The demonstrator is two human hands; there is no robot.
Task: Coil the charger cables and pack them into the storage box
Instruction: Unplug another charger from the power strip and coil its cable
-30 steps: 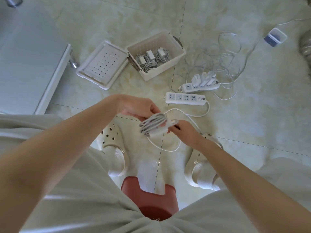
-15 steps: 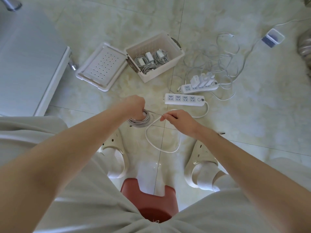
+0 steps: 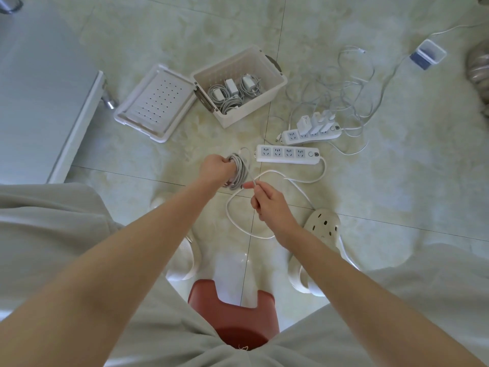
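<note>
Above floor [image 3: 185,27], grey cable coil [image 3: 239,170] in left hand [image 3: 215,169], tail [image 3: 252,180] pinched in right hand [image 3: 267,202]

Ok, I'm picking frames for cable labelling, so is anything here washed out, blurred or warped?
Head view: glare off the glossy floor between the shoes; the loose cables nearly vanish against pale tiles; the wide lens swells the forearms and bows tile seams; the coil in the left hand looks slightly soft, while the storage box reads sharp.
</note>
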